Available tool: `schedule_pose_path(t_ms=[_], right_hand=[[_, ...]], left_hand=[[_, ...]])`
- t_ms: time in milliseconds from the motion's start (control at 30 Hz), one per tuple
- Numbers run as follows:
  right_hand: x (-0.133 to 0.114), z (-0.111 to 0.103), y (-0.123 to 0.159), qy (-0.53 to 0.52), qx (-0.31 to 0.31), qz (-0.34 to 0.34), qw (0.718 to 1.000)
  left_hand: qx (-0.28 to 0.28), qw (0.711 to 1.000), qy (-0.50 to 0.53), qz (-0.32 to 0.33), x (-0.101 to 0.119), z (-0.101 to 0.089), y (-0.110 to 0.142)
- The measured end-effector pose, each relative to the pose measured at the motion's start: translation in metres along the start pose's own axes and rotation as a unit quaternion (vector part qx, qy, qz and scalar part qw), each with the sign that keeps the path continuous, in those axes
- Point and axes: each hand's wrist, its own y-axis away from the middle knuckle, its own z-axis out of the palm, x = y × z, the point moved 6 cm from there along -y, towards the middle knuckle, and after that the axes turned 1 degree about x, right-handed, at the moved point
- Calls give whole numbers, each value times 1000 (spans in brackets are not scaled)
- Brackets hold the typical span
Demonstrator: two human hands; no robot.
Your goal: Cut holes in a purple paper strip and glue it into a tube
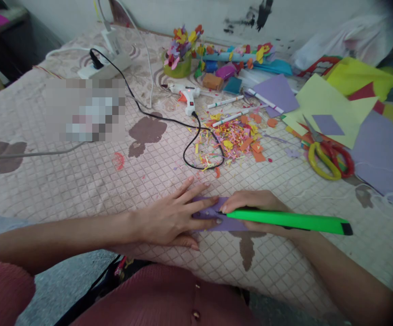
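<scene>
The purple strip (pixel 233 225) runs sideways, left hand (pixel 179 213) splay-fingered on its left end, right hand (pixel 253 200) clasping the green cutter (pixel 289 221) at its right.

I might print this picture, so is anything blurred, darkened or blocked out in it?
In the head view, blocky pixels hide something left of the white plastic glue gun; in the head view, the right-hand corners fade to black and the white translucent plastic bag looks soft; in the head view, the long bright green plastic tool has fairly clear outlines.
</scene>
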Motion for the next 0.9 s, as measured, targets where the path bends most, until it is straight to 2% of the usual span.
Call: schedule_pose_path(t_ms=[433, 900], right_hand=[[1, 0, 1, -12, 12, 15, 1000], [3, 0, 2, -12, 7, 3, 1000]], left_hand=[[-25, 1000, 1, 0, 0, 1, 1], [-8, 1000, 8, 4, 0, 0, 0]])
